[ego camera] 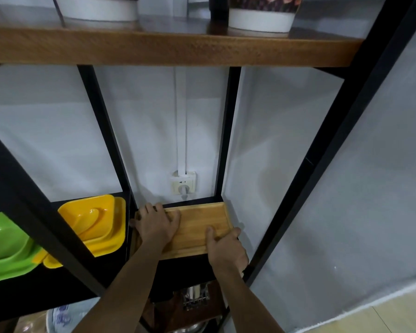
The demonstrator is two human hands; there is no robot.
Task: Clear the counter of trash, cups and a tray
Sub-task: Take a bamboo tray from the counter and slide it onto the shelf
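The left hand (155, 228) lies flat, fingers spread, palm down on the left part of the one wooden tray (199, 227). The right hand (226, 248) grips the tray's near right corner, thumb on top and fingers curled round the edge. The tray rests on a black shelf (185, 267) of a metal rack, in the right-hand bay, close to the rear edge. Behind it on the white wall is one socket (183, 185) with a plug in it. In the bay to the left sit two yellow plastic dishes (94, 224), nested, and beside them at least one green dish (5, 246), partly cut off by the frame. Above, a wooden shelf (168, 48) carries two patterned cups (262, 18). Below the black shelf, metal utensils (195, 296) show, too blurred to count.
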